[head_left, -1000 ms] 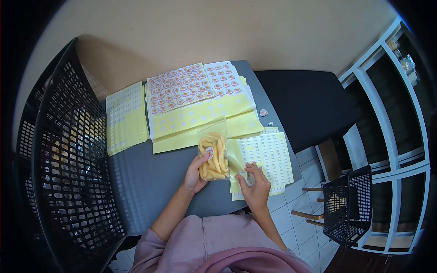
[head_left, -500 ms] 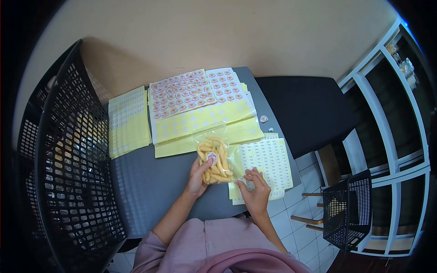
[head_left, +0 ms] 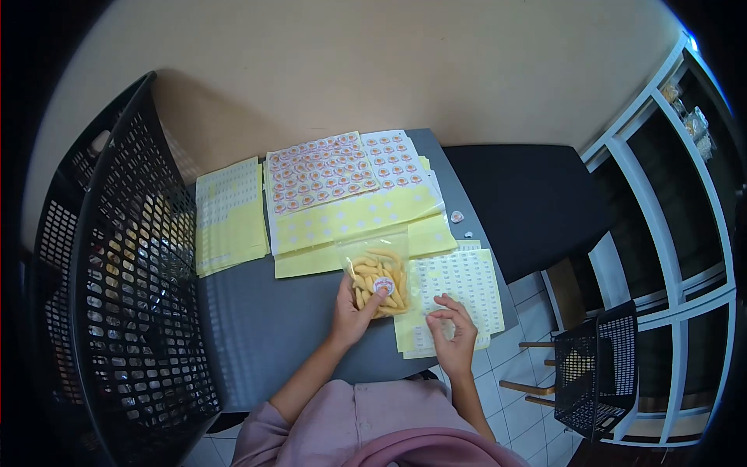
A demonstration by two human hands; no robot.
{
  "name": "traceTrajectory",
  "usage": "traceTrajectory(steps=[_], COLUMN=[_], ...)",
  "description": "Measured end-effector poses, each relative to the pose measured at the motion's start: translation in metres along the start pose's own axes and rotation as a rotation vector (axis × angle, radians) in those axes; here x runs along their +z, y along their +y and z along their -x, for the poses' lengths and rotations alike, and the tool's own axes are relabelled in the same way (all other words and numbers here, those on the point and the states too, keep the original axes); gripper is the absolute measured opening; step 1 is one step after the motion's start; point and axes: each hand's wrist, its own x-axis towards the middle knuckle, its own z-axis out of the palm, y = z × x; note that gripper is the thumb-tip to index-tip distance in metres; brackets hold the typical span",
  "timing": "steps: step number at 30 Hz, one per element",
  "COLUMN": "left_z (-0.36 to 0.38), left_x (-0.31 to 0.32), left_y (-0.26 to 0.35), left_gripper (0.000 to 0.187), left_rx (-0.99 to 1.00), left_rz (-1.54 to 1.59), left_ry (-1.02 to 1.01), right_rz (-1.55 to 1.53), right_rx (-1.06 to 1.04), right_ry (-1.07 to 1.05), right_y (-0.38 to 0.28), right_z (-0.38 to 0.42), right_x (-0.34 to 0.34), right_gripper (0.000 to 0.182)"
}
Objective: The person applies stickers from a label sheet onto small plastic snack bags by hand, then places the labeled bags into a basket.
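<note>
My left hand (head_left: 355,313) grips a clear plastic bag of yellow finger-shaped snacks (head_left: 369,268) by its lower left side. Its thumb lies on a round printed sticker (head_left: 383,286) on the bag's front. To the right, my right hand (head_left: 455,333) is above a yellow-backed sheet of small printed labels (head_left: 459,280). Thumb and forefinger meet in a pinch there; whatever is between them is too small to make out. Sheets of round logo stickers (head_left: 323,173) lie beyond the bag, over partly used yellow backing sheets (head_left: 366,253).
Another stack of label sheets (head_left: 231,226) lies at the left of the grey table (head_left: 257,327). A tall black basket (head_left: 144,257) of packed bags stands beside it. One loose sticker (head_left: 457,217) is near the right edge. A black surface (head_left: 521,202), shelves and a smaller basket (head_left: 595,370) are to the right.
The view has shifted a little, so the table sits lower. The bag now stands more upright, its sticker turned toward me. My right hand has drawn slightly away from the bag, its fingertips pinched together.
</note>
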Motion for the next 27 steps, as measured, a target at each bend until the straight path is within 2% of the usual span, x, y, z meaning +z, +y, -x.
traceTrajectory(steps=[2,6,9,13,16,27], left_z=[0.002,0.005,0.009,0.010,0.010,0.010], left_x=[0.002,0.004,0.003,0.003,0.002,-0.001], left_y=[0.003,0.007,0.008,0.008,0.006,-0.003], left_gripper=[0.045,0.047,0.057,0.066,0.067,0.066], left_rx=[-0.016,-0.011,0.192,0.292,0.361,0.368], left_rz=[0.000,-0.082,-0.308,-0.342,-0.387,-0.387], left_ry=[-0.029,-0.074,-0.114,-0.161,-0.121,-0.125], right_rz=[-0.010,-0.080,-0.109,-0.144,-0.122,-0.050], right_rx=[-0.038,-0.165,-0.234,-0.177,-0.182,-0.219], right_ry=[0.041,-0.073,-0.191,-0.129,-0.137,-0.157], right_y=[-0.015,-0.048,-0.061,-0.063,-0.065,-0.067], right_z=[-0.008,-0.032,-0.048,-0.055,-0.056,-0.058], right_x=[0.002,0.017,0.032,0.048,0.048,0.044], right_gripper=[0.006,0.006,0.007,0.008,0.008,0.009])
